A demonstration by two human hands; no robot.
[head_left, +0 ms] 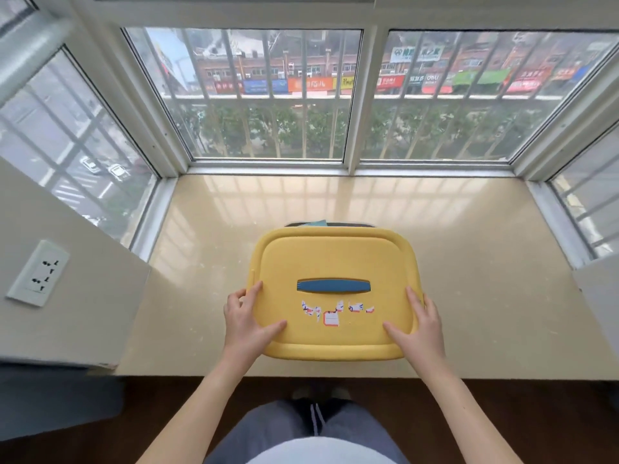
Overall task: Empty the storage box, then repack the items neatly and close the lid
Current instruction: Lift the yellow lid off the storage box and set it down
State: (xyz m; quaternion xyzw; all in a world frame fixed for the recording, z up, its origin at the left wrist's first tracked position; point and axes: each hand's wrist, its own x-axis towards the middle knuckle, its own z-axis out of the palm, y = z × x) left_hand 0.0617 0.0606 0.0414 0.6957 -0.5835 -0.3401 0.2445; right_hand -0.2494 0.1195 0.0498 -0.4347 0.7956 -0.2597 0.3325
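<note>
Now at the window: a person stands at a beige window ledge [207, 262], holding a yellow lid [335, 259] by both sides.
Left hand: the left hand [248, 324] grips the lid's left edge, thumb and forefinger lying on top and the other fingers curled round the rim.
Right hand: the right hand [420, 326] holds the right edge in the same way, thumb flat on the near corner.
Lid: a blue handle [333, 286] runs across its middle; torn sticker scraps [330, 313] lie just near of it.
Storage box: the storage box [351, 224] sits on the ledge under the lid, towards the near edge; only its dark far rim shows. Whether the lid rests on it or hangs just above cannot be told.
Contents: a teal corner [316, 223] pokes up at the far rim.
Surroundings: a wall socket [37, 272] is on the left wall; beyond the barred window [268, 95] are trees and shopfronts.
</note>
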